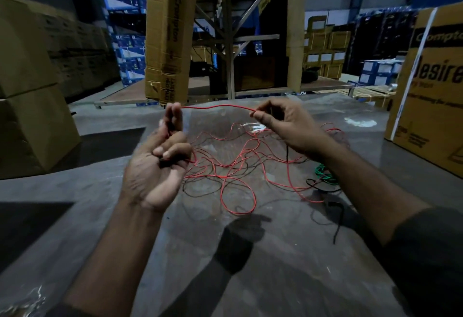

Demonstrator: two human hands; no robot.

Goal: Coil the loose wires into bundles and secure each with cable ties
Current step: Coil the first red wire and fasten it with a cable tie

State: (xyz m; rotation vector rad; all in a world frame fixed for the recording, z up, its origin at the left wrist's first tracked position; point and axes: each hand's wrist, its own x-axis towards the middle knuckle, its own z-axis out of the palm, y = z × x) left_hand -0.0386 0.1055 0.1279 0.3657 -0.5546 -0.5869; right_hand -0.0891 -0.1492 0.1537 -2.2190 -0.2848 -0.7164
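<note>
Coiling step just starting: left hand (160,164) grips red wire (218,108) with curled fingers, right hand (283,123) pinches it farther along, rest tangled with black wire (200,192) on bench (250,266); next likely needs looping span onto left hand.

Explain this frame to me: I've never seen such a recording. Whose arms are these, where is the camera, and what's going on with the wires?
No machine here: a person works bare-handed, filmed by a wide-angle camera worn on the head, looking forward and down. The left hand grips wire in its curled fingers. The right hand pinches the thin red wire, stretched between both hands. Below, on the grey surface, lies a loose tangle of red and black wires, with a small green wire bundle at the right. Brown cardboard boxes stand around. I see no cable ties.
</note>
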